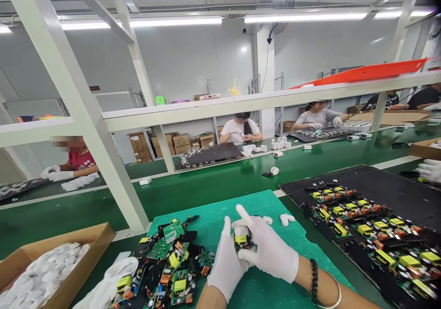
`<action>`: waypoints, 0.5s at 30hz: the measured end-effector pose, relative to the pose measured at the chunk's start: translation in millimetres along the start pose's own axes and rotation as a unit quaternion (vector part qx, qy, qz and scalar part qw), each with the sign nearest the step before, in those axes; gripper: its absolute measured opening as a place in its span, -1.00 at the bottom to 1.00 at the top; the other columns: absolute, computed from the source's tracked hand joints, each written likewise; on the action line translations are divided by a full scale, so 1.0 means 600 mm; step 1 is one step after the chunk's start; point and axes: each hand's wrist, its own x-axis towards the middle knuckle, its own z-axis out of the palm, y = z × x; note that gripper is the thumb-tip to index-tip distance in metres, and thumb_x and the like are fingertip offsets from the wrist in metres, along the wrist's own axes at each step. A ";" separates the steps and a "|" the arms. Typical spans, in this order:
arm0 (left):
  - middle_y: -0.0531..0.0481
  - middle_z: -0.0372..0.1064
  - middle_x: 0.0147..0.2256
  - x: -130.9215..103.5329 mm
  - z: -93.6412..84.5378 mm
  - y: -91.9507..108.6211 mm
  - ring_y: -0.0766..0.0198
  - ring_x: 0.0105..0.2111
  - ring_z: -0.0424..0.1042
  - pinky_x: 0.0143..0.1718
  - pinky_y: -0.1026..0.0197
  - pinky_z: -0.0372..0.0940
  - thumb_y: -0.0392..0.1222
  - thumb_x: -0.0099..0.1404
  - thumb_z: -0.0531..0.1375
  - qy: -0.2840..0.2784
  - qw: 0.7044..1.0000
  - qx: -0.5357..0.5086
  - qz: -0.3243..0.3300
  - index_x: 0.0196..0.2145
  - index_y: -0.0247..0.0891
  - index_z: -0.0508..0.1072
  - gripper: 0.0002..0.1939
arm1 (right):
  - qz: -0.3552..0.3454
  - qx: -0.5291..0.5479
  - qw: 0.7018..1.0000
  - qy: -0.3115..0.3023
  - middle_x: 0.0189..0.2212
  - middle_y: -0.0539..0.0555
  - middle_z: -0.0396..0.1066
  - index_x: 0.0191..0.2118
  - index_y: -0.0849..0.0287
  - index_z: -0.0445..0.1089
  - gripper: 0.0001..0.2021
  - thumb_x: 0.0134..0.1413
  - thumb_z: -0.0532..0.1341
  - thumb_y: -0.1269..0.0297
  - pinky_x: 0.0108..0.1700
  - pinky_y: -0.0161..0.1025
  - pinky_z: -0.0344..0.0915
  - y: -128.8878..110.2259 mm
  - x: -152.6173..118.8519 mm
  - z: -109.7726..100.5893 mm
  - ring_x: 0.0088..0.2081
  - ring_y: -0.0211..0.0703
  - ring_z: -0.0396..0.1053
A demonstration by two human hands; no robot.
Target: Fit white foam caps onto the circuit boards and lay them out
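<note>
Both my hands wear white gloves and meet over the teal mat point(275, 263). Between them is a small circuit board point(243, 240) with a yellow-wrapped transformer facing up and a white piece at its far end. My left hand point(225, 261) cups the board from the left side. My right hand point(267, 244) grips it from the right, thumb at the near edge and index finger stretched out. Left of my hands lies a heap of loose circuit boards point(172, 254). A few small white pieces point(286, 219) rest on the mat beyond my right hand.
A cardboard box point(99, 240) of white plastic parts stands at left, beside a white cloth point(110, 281). At right, a black board point(344, 180) carries rows of circuit boards. A green conveyor point(206, 185) runs behind, under a white frame point(131, 199). Several co-workers sit across.
</note>
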 end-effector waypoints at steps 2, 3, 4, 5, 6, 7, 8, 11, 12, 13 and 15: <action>-0.04 0.31 -0.53 0.006 -0.007 -0.001 0.16 -0.48 0.32 -0.48 0.16 0.17 0.35 0.03 -0.09 0.014 1.000 -0.006 -0.011 -0.33 -0.20 0.36 -0.42 | 0.009 0.093 0.995 0.017 -0.12 0.04 0.29 0.22 -0.05 -0.33 -0.14 -0.17 0.15 0.44 -0.10 -0.07 0.19 0.001 0.005 0.001 -0.15 -0.08 0.22; -0.03 0.30 -0.54 0.010 -0.010 -0.003 0.18 -0.49 0.31 -0.49 0.17 0.16 0.36 0.02 -0.10 0.025 1.000 -0.009 -0.014 -0.36 -0.20 0.36 -0.41 | 0.025 0.155 0.987 0.029 -0.16 0.04 0.31 0.22 -0.03 -0.32 -0.21 -0.10 0.12 0.40 -0.15 -0.10 0.24 0.001 0.009 0.000 -0.23 -0.12 0.27; -0.01 0.29 -0.56 0.013 -0.014 -0.007 0.20 -0.51 0.30 -0.49 0.19 0.16 0.36 0.02 -0.10 0.038 0.999 -0.011 -0.015 -0.38 -0.20 0.35 -0.41 | 0.042 0.217 0.974 0.042 -0.20 0.05 0.33 0.22 0.00 -0.31 -0.28 -0.03 0.08 0.36 -0.22 -0.13 0.29 0.001 0.013 -0.001 -0.32 -0.17 0.30; 0.01 0.27 -0.57 0.016 -0.017 -0.011 0.23 -0.52 0.29 -0.51 0.22 0.15 0.36 0.02 -0.10 0.052 0.998 -0.015 -0.014 -0.40 -0.21 0.35 -0.42 | 0.057 0.271 0.959 0.053 -0.25 0.06 0.35 0.22 0.03 -0.31 -0.33 0.03 0.04 0.31 -0.30 -0.16 0.31 0.001 0.018 -0.002 -0.40 -0.21 0.32; 0.02 0.25 -0.58 0.019 -0.019 -0.017 0.26 -0.54 0.28 -0.52 0.24 0.13 0.35 0.03 -0.08 0.060 0.998 -0.021 -0.012 -0.41 -0.23 0.34 -0.43 | 0.069 0.306 0.948 0.058 -0.29 0.06 0.36 0.22 0.06 -0.28 -0.38 0.07 0.01 0.26 -0.35 -0.17 0.32 0.001 0.021 -0.003 -0.46 -0.23 0.31; 0.02 0.24 -0.59 0.021 -0.021 -0.022 0.28 -0.55 0.27 -0.53 0.26 0.12 0.32 0.04 -0.06 0.060 0.998 -0.031 -0.007 -0.41 -0.24 0.34 -0.46 | 0.076 0.320 0.943 0.053 -0.31 0.06 0.37 0.21 0.09 -0.20 -0.41 0.08 0.01 0.23 -0.36 -0.17 0.33 0.001 0.024 -0.003 -0.49 -0.23 0.32; 0.03 0.23 -0.59 0.023 -0.023 -0.028 0.29 -0.55 0.26 -0.54 0.27 0.12 0.28 0.05 -0.03 0.051 0.998 -0.048 0.001 -0.41 -0.24 0.34 -0.50 | 0.079 0.313 0.946 0.042 -0.30 0.08 0.38 0.19 0.12 -0.09 -0.44 0.06 0.03 0.20 -0.33 -0.15 0.33 0.000 0.025 -0.002 -0.46 -0.21 0.33; -0.04 0.30 -0.50 0.023 -0.025 -0.039 0.21 -0.44 0.32 -0.45 0.20 0.18 0.21 0.06 0.02 0.013 0.994 -0.095 0.047 -0.37 -0.21 0.34 -0.58 | 0.066 0.224 0.972 -0.013 -0.15 0.13 0.35 0.09 0.15 0.14 -0.52 0.00 0.10 0.26 -0.08 -0.08 0.25 -0.003 0.022 0.008 -0.23 -0.12 0.34; -0.06 0.32 -0.45 0.022 -0.025 -0.041 0.15 -0.37 0.34 -0.39 0.16 0.21 0.21 0.04 0.03 0.004 0.993 -0.095 0.065 -0.36 -0.19 0.34 -0.58 | 0.049 0.181 0.982 -0.035 -0.08 0.13 0.31 0.07 0.13 0.17 -0.52 -0.05 0.13 0.30 0.01 -0.07 0.17 -0.005 0.020 0.011 -0.12 -0.09 0.29; -0.08 0.34 -0.39 0.021 -0.025 -0.041 0.10 -0.30 0.33 -0.34 0.11 0.22 0.22 0.03 0.03 0.000 0.993 -0.090 0.079 -0.35 -0.17 0.35 -0.58 | 0.029 0.138 0.988 -0.056 -0.02 0.11 0.26 0.06 0.10 0.19 -0.49 -0.11 0.17 0.35 0.08 -0.07 0.08 -0.007 0.018 0.014 -0.02 -0.06 0.21; -0.10 0.35 -0.31 0.019 -0.024 -0.038 0.02 -0.20 0.30 -0.28 0.04 0.21 0.25 0.00 0.01 -0.012 0.994 -0.064 0.089 -0.35 -0.12 0.36 -0.56 | 0.003 0.062 0.994 -0.093 0.04 0.07 0.19 0.05 0.04 0.20 -0.41 -0.23 0.22 0.43 0.14 -0.07 -0.01 -0.010 0.018 0.016 0.07 -0.03 0.09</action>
